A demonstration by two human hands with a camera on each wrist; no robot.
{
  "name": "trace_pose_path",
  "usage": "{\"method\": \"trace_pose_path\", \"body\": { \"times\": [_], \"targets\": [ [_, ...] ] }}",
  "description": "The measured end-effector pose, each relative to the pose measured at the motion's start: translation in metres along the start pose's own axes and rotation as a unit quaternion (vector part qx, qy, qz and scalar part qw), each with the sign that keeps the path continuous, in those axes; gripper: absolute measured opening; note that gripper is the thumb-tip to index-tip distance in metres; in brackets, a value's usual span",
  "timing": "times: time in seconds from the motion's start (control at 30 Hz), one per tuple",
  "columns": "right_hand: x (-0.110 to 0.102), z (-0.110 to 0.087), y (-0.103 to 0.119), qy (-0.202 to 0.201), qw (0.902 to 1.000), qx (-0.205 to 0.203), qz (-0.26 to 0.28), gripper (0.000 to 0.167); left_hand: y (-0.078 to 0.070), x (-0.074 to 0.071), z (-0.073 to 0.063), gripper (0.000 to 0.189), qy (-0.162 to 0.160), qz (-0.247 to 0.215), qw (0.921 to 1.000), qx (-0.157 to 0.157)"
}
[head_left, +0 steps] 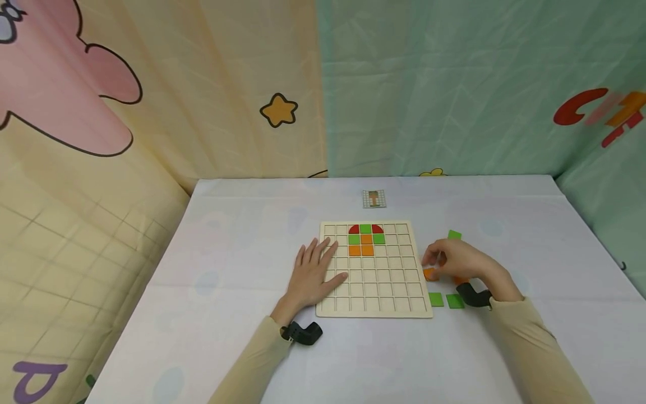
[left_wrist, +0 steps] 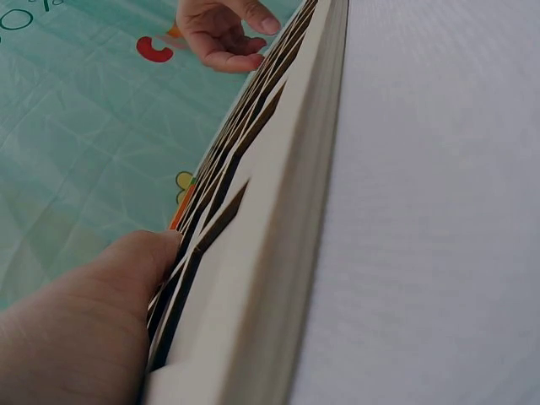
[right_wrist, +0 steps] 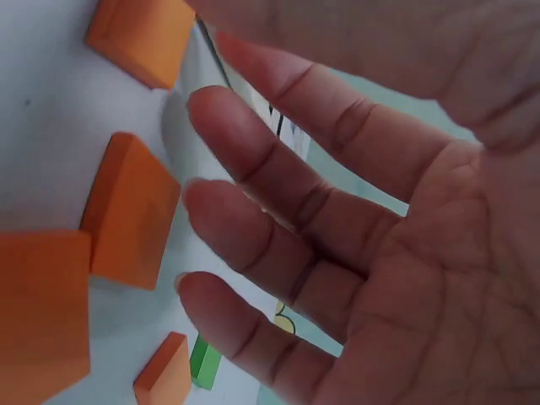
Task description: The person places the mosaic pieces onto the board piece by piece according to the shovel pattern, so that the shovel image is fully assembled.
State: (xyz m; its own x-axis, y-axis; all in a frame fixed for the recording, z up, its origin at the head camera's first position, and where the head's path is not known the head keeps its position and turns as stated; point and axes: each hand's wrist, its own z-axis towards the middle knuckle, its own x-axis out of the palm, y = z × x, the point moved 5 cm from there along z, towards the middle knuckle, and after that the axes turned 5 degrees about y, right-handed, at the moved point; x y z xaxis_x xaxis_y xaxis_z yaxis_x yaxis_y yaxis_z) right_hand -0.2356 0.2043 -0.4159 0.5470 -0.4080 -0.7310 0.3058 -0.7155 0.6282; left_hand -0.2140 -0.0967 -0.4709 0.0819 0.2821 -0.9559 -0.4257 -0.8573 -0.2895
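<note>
My left hand (head_left: 314, 278) rests on the left edge of a pale wooden grid board (head_left: 396, 306), fingers spread and thumb over the lower squares. Near the board's top sit two red rounded pieces (head_left: 377, 229), several green tiles (head_left: 365, 229) and several orange tiles (head_left: 367, 250). Right of the board, my right hand (head_left: 461, 261) hovers low over loose tiles, fingers loosely bent with a gap to the thumb. One orange tile (head_left: 430, 274) lies right at its fingertips. The right wrist view shows several loose orange tiles (right_wrist: 135, 211) beside the fingers, none of them gripped.
A small card (head_left: 374, 198) with a grid picture lies behind the board. Loose green tiles (head_left: 436, 299) lie off the board's lower right corner, and another green tile (head_left: 454, 234) is beyond the right hand. Curtains (head_left: 429, 84) hang behind the white-covered table (head_left: 227, 224).
</note>
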Motion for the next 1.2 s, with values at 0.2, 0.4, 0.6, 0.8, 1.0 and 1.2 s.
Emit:
{"method": "trace_pose_path", "body": {
  "times": [0.2,0.4,0.6,0.8,1.0,1.2],
  "targets": [
    [0.002,0.0,-0.006,-0.006,0.9999,0.011,-0.005,0.02,0.0,0.0,0.0,0.075,0.001,-0.001,1.0,-0.001],
    [-0.001,-0.001,-0.011,-0.034,0.999,0.026,-0.012,0.016,0.0,0.0,0.0,0.075,-0.002,0.002,1.0,0.002],
    [-0.002,-0.001,-0.009,-0.045,0.9987,0.006,-0.021,0.016,-0.001,-0.001,0.0,0.074,-0.007,0.0,1.0,0.005],
    [-0.002,0.0,-0.013,-0.049,0.9985,0.024,-0.011,0.022,-0.002,-0.002,-0.001,0.075,-0.005,-0.005,1.0,0.004],
    [-0.002,0.001,-0.015,-0.07,0.9969,0.027,-0.023,0.02,-0.001,-0.001,-0.001,0.075,-0.002,0.0,1.0,0.003],
    [-0.001,0.003,-0.015,-0.074,0.9968,0.016,-0.026,0.022,-0.001,-0.002,-0.001,0.074,-0.005,-0.005,1.0,0.004]
  ]
}}
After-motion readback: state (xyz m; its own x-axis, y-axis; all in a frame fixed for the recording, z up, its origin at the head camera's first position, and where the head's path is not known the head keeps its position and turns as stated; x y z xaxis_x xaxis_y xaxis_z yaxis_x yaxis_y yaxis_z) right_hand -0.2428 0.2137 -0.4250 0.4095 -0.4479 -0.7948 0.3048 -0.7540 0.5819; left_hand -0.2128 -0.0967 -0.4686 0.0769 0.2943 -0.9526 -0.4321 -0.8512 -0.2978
